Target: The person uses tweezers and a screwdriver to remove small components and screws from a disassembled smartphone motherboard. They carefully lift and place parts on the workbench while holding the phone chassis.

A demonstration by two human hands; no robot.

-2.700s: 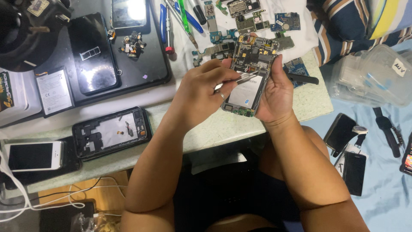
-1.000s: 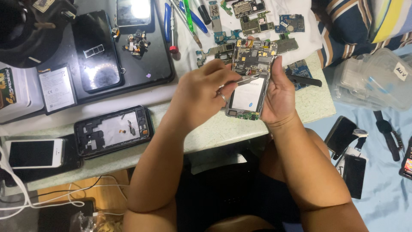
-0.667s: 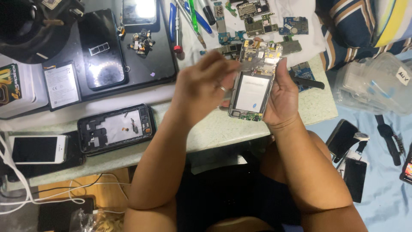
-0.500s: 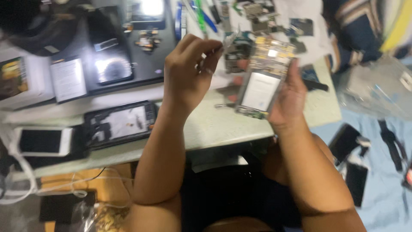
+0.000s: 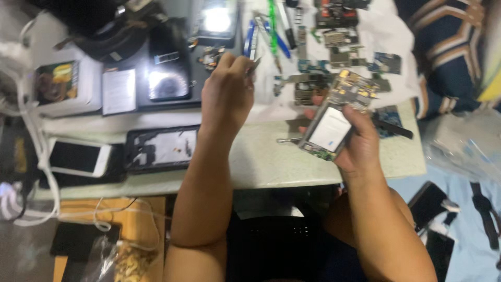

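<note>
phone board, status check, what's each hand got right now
Right hand gripping the phone board, tilted above the table. Left hand off it, pinching a small metal tool over the blue tools. Nothing between the hands.

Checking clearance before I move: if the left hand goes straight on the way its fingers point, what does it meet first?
Probably the blue-handled tool lying among the tools on the mat, just beyond the left hand. Motion blur and unclear height make this uncertain; the hand may pass above it.

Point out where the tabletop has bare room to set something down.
The pale table is bare in front, between the opened black phone and the right hand holding the phone frame. The back is crowded with circuit boards, pens and parts.
</note>
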